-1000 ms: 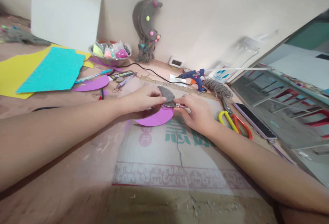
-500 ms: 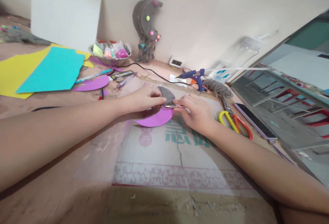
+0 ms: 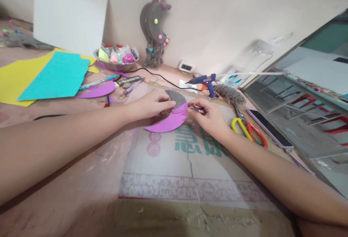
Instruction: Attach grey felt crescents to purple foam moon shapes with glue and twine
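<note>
A purple paper crescent (image 3: 166, 124) is held over the mat, its upper part wrapped in grey yarn (image 3: 177, 98). My left hand (image 3: 152, 103) pinches the wrapped part between thumb and fingers from the left. Just off the crescent's right edge, my right hand (image 3: 208, 113) is closed with thumb and forefinger together. A slim, partly hidden thing shows between its fingers; its kind is not clear.
Beyond my right hand are a blue glue gun (image 3: 204, 82), a grey yarn skein (image 3: 230, 94), scissors (image 3: 248, 130) and a phone (image 3: 269, 128). Coloured sheets (image 3: 54, 75) and a metal bowl (image 3: 116, 63) lie left. A yarn-covered moon (image 3: 154, 23) hangs on the wall.
My right hand has drawn slightly right, off the crescent, and the pale pointed thing it held over the edge no longer shows there. More purple is visible beside the yarn; my left hand keeps its grip.
</note>
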Demonstrator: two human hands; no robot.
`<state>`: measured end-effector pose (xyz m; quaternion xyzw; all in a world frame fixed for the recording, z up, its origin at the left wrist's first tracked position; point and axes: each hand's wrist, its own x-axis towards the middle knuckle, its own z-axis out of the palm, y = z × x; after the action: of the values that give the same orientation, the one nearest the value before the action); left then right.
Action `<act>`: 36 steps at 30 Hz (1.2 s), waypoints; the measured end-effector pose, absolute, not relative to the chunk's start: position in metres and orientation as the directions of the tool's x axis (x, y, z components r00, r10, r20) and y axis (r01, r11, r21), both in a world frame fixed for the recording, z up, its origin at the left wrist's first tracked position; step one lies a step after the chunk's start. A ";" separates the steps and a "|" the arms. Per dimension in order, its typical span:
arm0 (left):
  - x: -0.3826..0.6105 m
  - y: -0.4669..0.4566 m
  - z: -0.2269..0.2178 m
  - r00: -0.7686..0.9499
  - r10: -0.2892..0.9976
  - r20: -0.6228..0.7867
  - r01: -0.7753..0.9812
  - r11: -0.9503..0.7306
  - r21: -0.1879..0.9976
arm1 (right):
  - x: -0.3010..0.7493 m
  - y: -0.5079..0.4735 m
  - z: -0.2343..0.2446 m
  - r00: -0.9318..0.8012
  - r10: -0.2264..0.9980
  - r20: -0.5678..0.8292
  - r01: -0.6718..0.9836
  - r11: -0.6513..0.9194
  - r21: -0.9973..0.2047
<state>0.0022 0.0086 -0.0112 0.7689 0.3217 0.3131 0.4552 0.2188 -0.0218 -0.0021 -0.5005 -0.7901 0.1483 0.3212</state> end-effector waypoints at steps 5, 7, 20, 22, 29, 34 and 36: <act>0.002 0.004 -0.006 0.610 0.772 0.181 0.267 -0.415 0.870 | 0.213 -0.022 0.003 -0.275 0.947 0.169 0.605 0.307 -0.735; 0.002 0.003 -0.004 0.632 0.745 0.215 0.294 -0.487 0.822 | 0.212 -0.023 0.004 -0.253 0.958 0.131 0.580 0.259 -0.773; 0.001 0.004 -0.002 0.646 0.722 0.247 0.351 -0.568 0.744 | 0.209 -0.025 0.005 -0.246 0.959 0.140 0.545 0.257 -0.798; 0.001 0.002 0.000 0.631 0.743 0.222 0.346 -0.526 0.777 | 0.210 -0.025 0.005 -0.254 0.957 0.142 0.534 0.260 -0.805; 0.001 0.004 -0.002 0.613 0.778 0.141 0.316 -0.404 0.858 | 0.211 -0.025 0.004 -0.303 0.940 0.158 0.561 0.310 -0.768; 0.001 0.005 -0.007 0.611 0.780 0.137 0.268 -0.367 0.891 | 0.211 -0.025 0.004 -0.303 0.938 0.166 0.571 0.319 -0.756; 0.002 0.004 -0.007 0.617 0.775 0.138 0.254 -0.362 0.897 | 0.212 -0.025 0.003 -0.297 0.940 0.168 0.574 0.316 -0.755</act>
<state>0.0015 0.0043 -0.0070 0.7744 0.3320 0.2849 0.4571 0.2116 -0.0246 0.0032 -0.5052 -0.7493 0.2947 0.3106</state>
